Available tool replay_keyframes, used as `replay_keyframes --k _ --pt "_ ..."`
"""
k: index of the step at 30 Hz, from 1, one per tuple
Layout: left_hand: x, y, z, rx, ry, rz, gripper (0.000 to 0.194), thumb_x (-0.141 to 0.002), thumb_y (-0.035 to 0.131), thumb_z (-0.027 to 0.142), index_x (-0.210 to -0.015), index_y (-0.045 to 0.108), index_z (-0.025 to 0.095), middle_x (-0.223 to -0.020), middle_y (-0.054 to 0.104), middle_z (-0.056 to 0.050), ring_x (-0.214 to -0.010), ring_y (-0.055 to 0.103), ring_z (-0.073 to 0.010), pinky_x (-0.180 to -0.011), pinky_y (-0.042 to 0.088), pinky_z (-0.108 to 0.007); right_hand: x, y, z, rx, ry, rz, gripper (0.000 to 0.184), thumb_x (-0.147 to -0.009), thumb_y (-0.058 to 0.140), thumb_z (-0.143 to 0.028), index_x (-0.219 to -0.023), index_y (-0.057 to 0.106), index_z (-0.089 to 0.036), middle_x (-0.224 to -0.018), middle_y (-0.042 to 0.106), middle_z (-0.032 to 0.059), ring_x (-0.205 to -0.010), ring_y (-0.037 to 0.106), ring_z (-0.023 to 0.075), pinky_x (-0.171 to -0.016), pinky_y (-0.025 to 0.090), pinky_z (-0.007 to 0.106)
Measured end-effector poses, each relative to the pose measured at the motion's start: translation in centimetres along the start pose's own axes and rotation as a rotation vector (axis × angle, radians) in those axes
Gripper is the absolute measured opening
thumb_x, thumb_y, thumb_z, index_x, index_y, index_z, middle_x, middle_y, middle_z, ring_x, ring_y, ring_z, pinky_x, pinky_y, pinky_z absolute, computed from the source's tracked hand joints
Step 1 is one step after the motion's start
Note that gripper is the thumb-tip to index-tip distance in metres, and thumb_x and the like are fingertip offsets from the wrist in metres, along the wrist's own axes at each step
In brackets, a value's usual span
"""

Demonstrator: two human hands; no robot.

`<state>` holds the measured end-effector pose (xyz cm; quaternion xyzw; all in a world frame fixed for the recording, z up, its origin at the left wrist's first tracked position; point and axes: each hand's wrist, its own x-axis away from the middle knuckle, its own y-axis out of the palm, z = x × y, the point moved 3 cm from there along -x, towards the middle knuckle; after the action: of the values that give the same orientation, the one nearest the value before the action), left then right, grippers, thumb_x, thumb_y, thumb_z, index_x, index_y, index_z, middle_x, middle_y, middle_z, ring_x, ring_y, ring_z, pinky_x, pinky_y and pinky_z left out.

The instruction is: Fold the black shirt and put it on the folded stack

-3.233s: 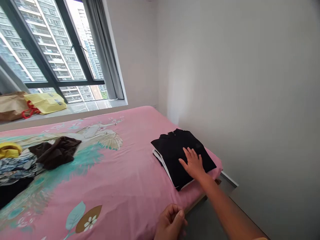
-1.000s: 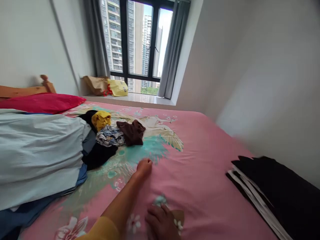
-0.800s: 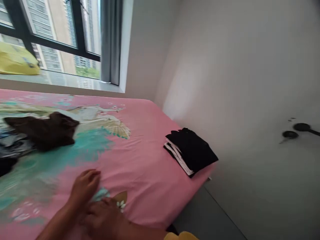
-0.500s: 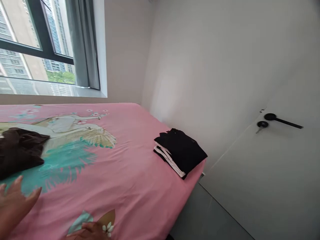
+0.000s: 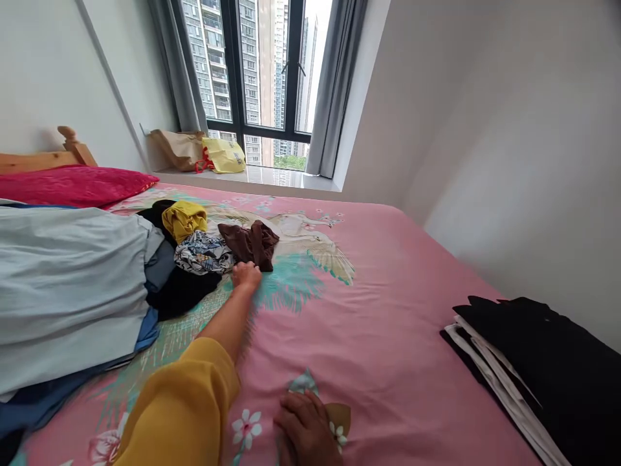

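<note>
My left hand (image 5: pixel 247 277), at the end of a yellow sleeve, reaches across the bed and is closed on the near edge of a crumpled dark brown garment (image 5: pixel 259 246). Beside that garment lie a bunched patterned cloth (image 5: pixel 204 252) and a bunched yellow cloth (image 5: pixel 185 220). Near the bottom of the view my right hand (image 5: pixel 308 430) rests on the pink bedsheet (image 5: pixel 383 362), fingers curled together and holding nothing visible. Its palm side is hidden.
A heap of pale and dark clothes (image 5: pixel 72 285) covers the left side. On the right edge is a folded stack topped with black (image 5: pixel 543 362). A red pillow (image 5: pixel 82 184) lies by the wooden headboard (image 5: pixel 43 160); bags (image 5: pixel 223 155) stand on the sill.
The view has swung left, bringing the clothes heap and pillow into sight. My left hand, spread before near the brown garment, is now closed at its edge. My right hand stays on the bed.
</note>
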<state>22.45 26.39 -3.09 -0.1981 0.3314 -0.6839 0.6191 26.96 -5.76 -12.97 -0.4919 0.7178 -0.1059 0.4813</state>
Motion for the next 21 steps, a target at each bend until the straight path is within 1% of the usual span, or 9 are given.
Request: replay_keyframes --k 2,4,7,8,10,12,15,19,21 --pt "3.2 2.9 0.7 -0.052 0.048 -0.028 0.021 -0.089 0.046 0.025 -0.084 0.058 0.008 -0.097 0.056 -0.008 -0.097 0.052 -0.0168 -0.088 0.039 -0.036 -0.6 -1.0 -0.6 0.013 0.021 -0.077 0.029 -0.075 0.053 -0.022 -0.103 0.057 -0.026 -0.108 0.061 0.0035 -0.106 0.055 0.0207 -0.1 0.036 0.039" --pt "8.4 5.5 1.2 -0.071 0.121 -0.092 0.023 -0.083 0.05 0.026 -0.065 0.055 0.013 -0.082 0.056 -0.007 -0.09 0.053 -0.0178 -0.084 0.039 -0.031 -1.1 -2.0 -1.2 0.025 0.054 -0.147 0.031 -0.074 0.052 -0.018 -0.104 0.056 -0.025 -0.11 0.06 0.0033 -0.107 0.053 0.0196 -0.1 0.036 0.039" --pt "17.0 7.0 1.0 -0.043 0.231 -0.178 0.026 -0.077 0.054 0.036 -0.059 0.05 0.018 -0.073 0.055 -0.004 -0.081 0.053 -0.0187 -0.079 0.04 -0.029 -1.3 -2.6 -1.5 0.061 0.083 -0.178 0.025 -0.074 0.055 -0.023 -0.099 0.059 -0.023 -0.108 0.06 0.0041 -0.105 0.051 0.0208 -0.097 0.036 0.039" --pt "19.4 6.6 0.7 -0.017 0.246 -0.204 0.03 -0.077 0.052 0.041 -0.058 0.049 0.019 -0.07 0.055 -0.003 -0.076 0.053 -0.0183 -0.075 0.04 -0.029 -1.2 -2.5 -1.4 0.088 0.072 -0.181 0.024 -0.074 0.056 -0.027 -0.097 0.059 -0.022 -0.106 0.061 0.0048 -0.103 0.051 0.0217 -0.096 0.037 0.04" --pt "23.0 5.0 -0.6 0.149 0.091 -0.201 0.033 -0.074 0.051 0.051 -0.063 0.053 0.02 -0.068 0.057 0.0 -0.071 0.055 -0.0179 -0.068 0.042 -0.027 -1.3 -2.4 -1.2 0.156 0.038 -0.202 0.029 -0.074 0.056 -0.031 -0.101 0.059 -0.021 -0.104 0.061 0.0059 -0.101 0.052 0.0227 -0.096 0.036 0.042" --pt "25.4 3.1 -1.6 0.168 0.037 -0.192 0.039 -0.077 0.043 0.055 -0.071 0.057 0.02 -0.07 0.06 -0.001 -0.071 0.057 -0.0198 -0.066 0.043 -0.029 -1.4 -2.5 -1.1 0.223 0.039 -0.231 0.037 -0.078 0.053 -0.033 -0.111 0.056 -0.019 -0.105 0.061 0.007 -0.101 0.052 0.0227 -0.096 0.036 0.042" --pt "28.2 0.9 -2.8 0.121 -0.036 -0.194 0.042 -0.072 0.048 0.059 -0.085 0.059 0.021 -0.078 0.064 -0.002 -0.077 0.06 -0.0234 -0.068 0.044 -0.031 -1.2 -3.3 -2.0 0.295 0.071 -0.293 0.035 -0.082 0.048 -0.034 -0.111 0.055 -0.015 -0.105 0.062 0.0082 -0.105 0.051 0.023 -0.102 0.032 0.043" --pt "31.5 -0.2 -3.4 0.046 0.035 -0.177 0.041 -0.071 0.046 0.059 -0.088 0.058 0.023 -0.089 0.066 -0.004 -0.087 0.061 -0.0268 -0.075 0.046 -0.035 1.6 -5.1 -5.0 0.32 0.107 -0.305 0.043 -0.084 0.043 -0.037 -0.119 0.05 -0.013 -0.126 0.054 0.013 -0.125 0.038 0.025 -0.106 0.026 0.048" --pt "32.6 -0.1 -3.4 -0.019 0.115 -0.135 0.041 -0.069 0.046 0.059 -0.087 0.057 0.023 -0.092 0.066 -0.006 -0.093 0.06 -0.0295 -0.081 0.046 -0.038 4.3 -6.1 -6.5 0.283 0.085 -0.283 0.05 -0.083 0.045 -0.039 -0.125 0.046 -0.013 -0.13 0.052 0.0137 -0.124 0.041 0.025 -0.104 0.03 0.048"
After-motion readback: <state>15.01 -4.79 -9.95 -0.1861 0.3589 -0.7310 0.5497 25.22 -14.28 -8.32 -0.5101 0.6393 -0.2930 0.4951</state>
